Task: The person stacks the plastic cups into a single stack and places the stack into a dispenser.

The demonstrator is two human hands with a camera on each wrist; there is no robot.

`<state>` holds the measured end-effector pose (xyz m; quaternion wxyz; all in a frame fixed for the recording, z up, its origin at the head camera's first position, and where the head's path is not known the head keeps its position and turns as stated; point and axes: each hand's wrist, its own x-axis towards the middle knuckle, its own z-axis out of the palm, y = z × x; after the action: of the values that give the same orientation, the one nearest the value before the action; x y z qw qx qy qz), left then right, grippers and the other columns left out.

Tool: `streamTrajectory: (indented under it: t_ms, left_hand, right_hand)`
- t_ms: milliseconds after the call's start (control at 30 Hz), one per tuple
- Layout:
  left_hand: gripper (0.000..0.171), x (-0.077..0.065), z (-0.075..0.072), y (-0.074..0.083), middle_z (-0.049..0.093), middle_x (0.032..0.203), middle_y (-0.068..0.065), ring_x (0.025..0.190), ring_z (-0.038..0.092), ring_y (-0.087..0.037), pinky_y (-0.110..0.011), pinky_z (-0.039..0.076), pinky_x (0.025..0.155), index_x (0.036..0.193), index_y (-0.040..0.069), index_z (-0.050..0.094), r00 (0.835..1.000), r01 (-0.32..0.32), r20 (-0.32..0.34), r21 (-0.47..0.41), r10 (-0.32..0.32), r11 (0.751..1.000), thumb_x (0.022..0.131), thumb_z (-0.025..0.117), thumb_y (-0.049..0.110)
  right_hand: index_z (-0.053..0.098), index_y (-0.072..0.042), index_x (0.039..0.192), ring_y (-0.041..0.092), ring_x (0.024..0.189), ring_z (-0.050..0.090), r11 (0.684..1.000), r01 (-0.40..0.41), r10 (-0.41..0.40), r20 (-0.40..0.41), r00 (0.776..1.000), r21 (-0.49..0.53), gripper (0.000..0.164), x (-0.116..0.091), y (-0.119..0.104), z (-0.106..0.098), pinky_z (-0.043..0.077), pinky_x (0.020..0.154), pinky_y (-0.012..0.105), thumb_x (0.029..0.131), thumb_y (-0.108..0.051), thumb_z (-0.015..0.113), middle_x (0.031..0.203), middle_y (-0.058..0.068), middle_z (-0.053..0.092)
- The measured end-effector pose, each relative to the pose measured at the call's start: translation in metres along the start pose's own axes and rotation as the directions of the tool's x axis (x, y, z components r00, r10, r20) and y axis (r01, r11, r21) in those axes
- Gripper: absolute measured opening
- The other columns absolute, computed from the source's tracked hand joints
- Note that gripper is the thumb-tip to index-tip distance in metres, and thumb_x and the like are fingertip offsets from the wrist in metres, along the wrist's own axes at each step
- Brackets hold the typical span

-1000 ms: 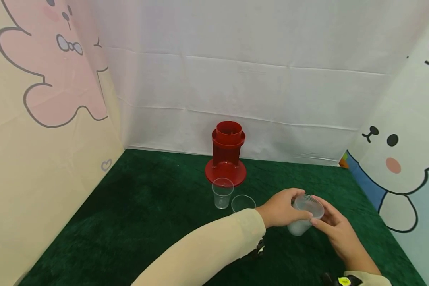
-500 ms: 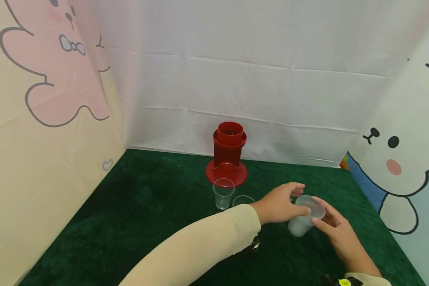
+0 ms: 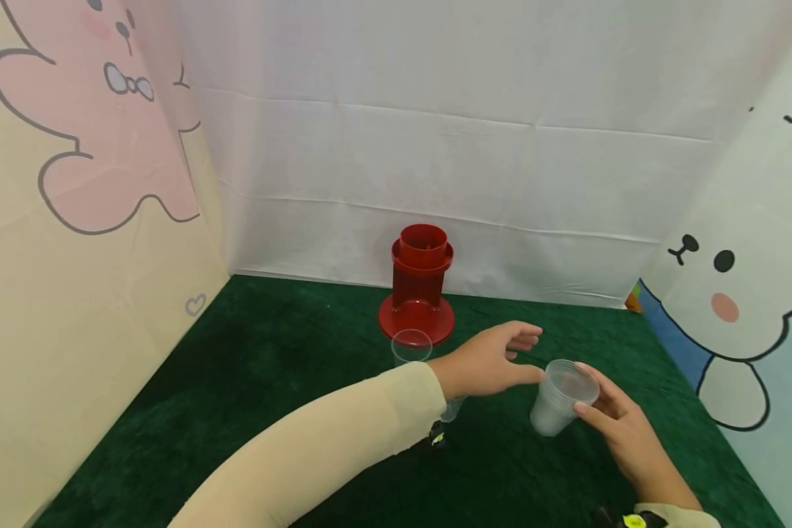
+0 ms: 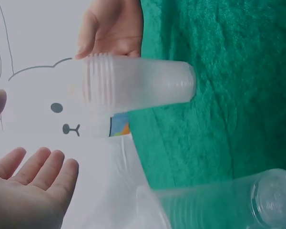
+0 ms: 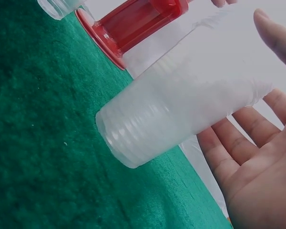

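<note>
My right hand point(image 3: 623, 433) holds a stack of clear plastic cups point(image 3: 559, 400) near the rims, thumb on the near side and fingers on the far side. The stack leans slightly, and I cannot tell whether its bottom touches the cloth. Just left of it is my left hand point(image 3: 488, 363), empty, its fingers loosely extended and thumb pointing at the rims. A single clear cup point(image 3: 412, 348) stands upright in front of the red stand. Another clear cup point(image 3: 452, 409) is mostly hidden behind my left wrist; the left wrist view shows this cup point(image 4: 219, 200) more fully.
A red plastic stand point(image 3: 419, 286) with a round base and tubular top is at the back of the table. Dark green cloth point(image 3: 270, 396) covers the table. A white curtain point(image 3: 435, 147) hangs behind, with cartoon-printed sheets on both sides.
My left hand has come off the cup stack and moved left, its sleeve now covering most of the nearer single cup. My right hand and the stack have stayed almost in place.
</note>
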<state>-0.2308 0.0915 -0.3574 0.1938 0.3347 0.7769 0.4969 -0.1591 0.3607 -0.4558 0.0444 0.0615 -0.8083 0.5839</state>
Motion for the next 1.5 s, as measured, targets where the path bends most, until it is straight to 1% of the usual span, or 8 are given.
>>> streamTrajectory:
  t_ms: [267,400,633,800,900,1100,1200,1500]
  left_hand:
    - [0.061,-0.014,-0.025,0.0,0.051,0.151,0.009,0.135,0.05,-0.007,-0.028,0.046,0.107,0.154,0.023,0.044,1.0,-0.017,0.0,-0.013,0.017,1.0,0.1,0.07,0.032]
    - [0.061,-0.02,-0.037,-0.001,0.052,0.151,0.007,0.135,0.05,-0.008,-0.026,0.045,0.107,0.154,0.022,0.044,0.999,-0.029,-0.014,-0.027,0.029,0.999,0.1,0.071,0.029]
    - [0.064,-0.026,-0.056,-0.008,0.053,0.149,0.007,0.136,0.05,-0.009,-0.029,0.042,0.111,0.155,0.021,0.042,0.998,-0.049,-0.047,-0.043,0.047,0.998,0.1,0.072,0.029]
    - [0.065,-0.033,-0.073,-0.018,0.053,0.149,0.005,0.136,0.049,-0.01,-0.034,0.041,0.114,0.154,0.021,0.042,0.995,-0.058,-0.09,-0.057,0.052,0.997,0.099,0.073,0.029]
    - [0.064,-0.039,-0.084,-0.025,0.053,0.149,0.003,0.138,0.048,-0.015,-0.037,0.041,0.114,0.154,0.019,0.042,0.991,-0.046,-0.127,-0.063,0.038,0.997,0.098,0.073,0.028]
    - [0.061,-0.052,-0.102,-0.042,0.054,0.149,0.003,0.137,0.05,-0.018,-0.04,0.044,0.111,0.151,0.02,0.045,0.978,-0.028,-0.209,-0.041,0.018,0.999,0.098,0.073,0.029]
    - [0.062,-0.059,-0.108,-0.051,0.055,0.148,0.003,0.135,0.051,-0.016,-0.04,0.047,0.109,0.151,0.02,0.045,0.972,-0.014,-0.237,-0.03,0.006,0.999,0.097,0.074,0.03]
    - [0.068,-0.072,-0.117,-0.076,0.055,0.149,-0.002,0.135,0.052,-0.022,-0.045,0.046,0.109,0.151,0.018,0.046,0.956,0.053,-0.286,-0.04,-0.062,0.998,0.093,0.078,0.032]
  right_hand:
    - [0.033,-0.011,0.161,-0.004,0.114,0.056,0.998,-0.033,0.033,-0.003,0.999,-0.056,0.059,0.0,-0.006,0.001,0.049,0.085,0.016,0.108,-0.017,0.058,0.138,-0.017,0.049]
    - [0.032,-0.01,0.162,-0.003,0.115,0.055,0.998,-0.045,0.045,0.0,0.999,-0.052,0.061,0.0,-0.008,0.001,0.049,0.086,0.016,0.107,-0.018,0.058,0.14,-0.014,0.048]
    - [0.033,-0.011,0.161,-0.004,0.115,0.056,0.999,-0.033,0.033,-0.001,0.999,-0.042,0.06,-0.001,-0.006,-0.001,0.049,0.086,0.015,0.108,-0.017,0.058,0.137,-0.019,0.05]
    - [0.032,-0.008,0.161,-0.004,0.115,0.055,0.998,-0.047,0.047,-0.001,0.999,-0.051,0.061,-0.001,-0.006,0.0,0.049,0.086,0.016,0.108,-0.019,0.058,0.139,-0.016,0.049]
    - [0.031,-0.008,0.162,-0.004,0.116,0.055,0.998,-0.056,0.056,0.001,0.998,-0.041,0.062,-0.001,-0.006,0.001,0.048,0.086,0.015,0.107,-0.019,0.058,0.14,-0.015,0.047]
    - [0.032,-0.014,0.162,-0.004,0.117,0.053,0.998,-0.052,0.053,0.006,0.999,-0.018,0.061,-0.001,-0.005,0.001,0.048,0.086,0.014,0.107,-0.017,0.058,0.141,-0.016,0.046]
    - [0.032,-0.014,0.162,-0.004,0.117,0.053,0.998,-0.052,0.052,0.006,0.999,-0.023,0.061,-0.001,-0.004,0.001,0.048,0.086,0.014,0.107,-0.018,0.058,0.141,-0.016,0.046]
    - [0.03,-0.009,0.162,-0.005,0.117,0.053,0.997,-0.06,0.06,-0.005,0.998,-0.037,0.062,-0.002,-0.004,0.001,0.048,0.086,0.014,0.107,-0.018,0.058,0.144,-0.013,0.045]
